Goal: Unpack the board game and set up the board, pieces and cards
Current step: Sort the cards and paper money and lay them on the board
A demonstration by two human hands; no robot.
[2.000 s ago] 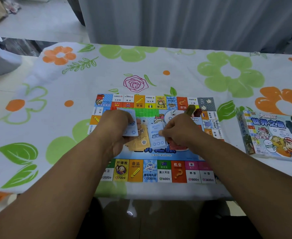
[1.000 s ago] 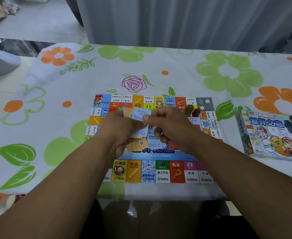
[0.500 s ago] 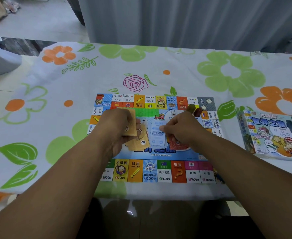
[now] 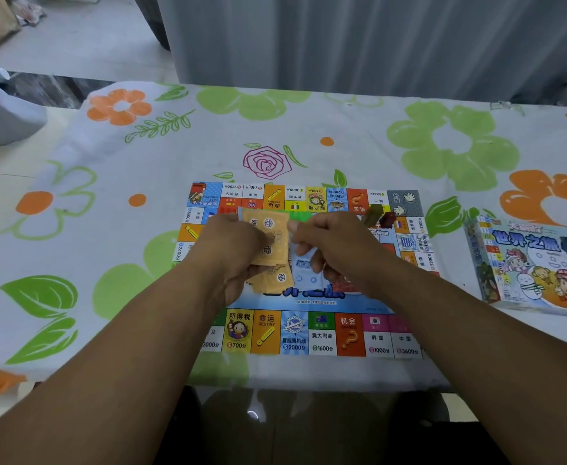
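The board (image 4: pixel 303 333) lies flat near the front edge of the table (image 4: pixel 107 182), which is covered by a flowered cloth. Both hands are over the middle of the board.

The left hand (image 4: pixel 233 250) has its fingers curled round a stack of orange cards (image 4: pixel 270 236), held above the board with the printed side up. The right hand (image 4: pixel 339 248) meets that stack at its right edge. Its thumb and forefinger are pinched on the top of the stack, and the other fingers are curled underneath. Whether the pinch takes one card or several cannot be told.

On the board below the hands lies a loose pile of orange cards (image 4: pixel 273 281). A pile of blue cards (image 4: pixel 303 270) is just beside it on the right. A red pile (image 4: pixel 344 283) is mostly hidden under the right hand.

A green piece (image 4: pixel 374 214) and a dark red piece (image 4: pixel 388 219) stand close together near the far right corner of the board.

The game box (image 4: pixel 536 263) lies on the right of the table, well apart from the board, picture side up. A grey curtain (image 4: pixel 342 38) hangs behind the table.
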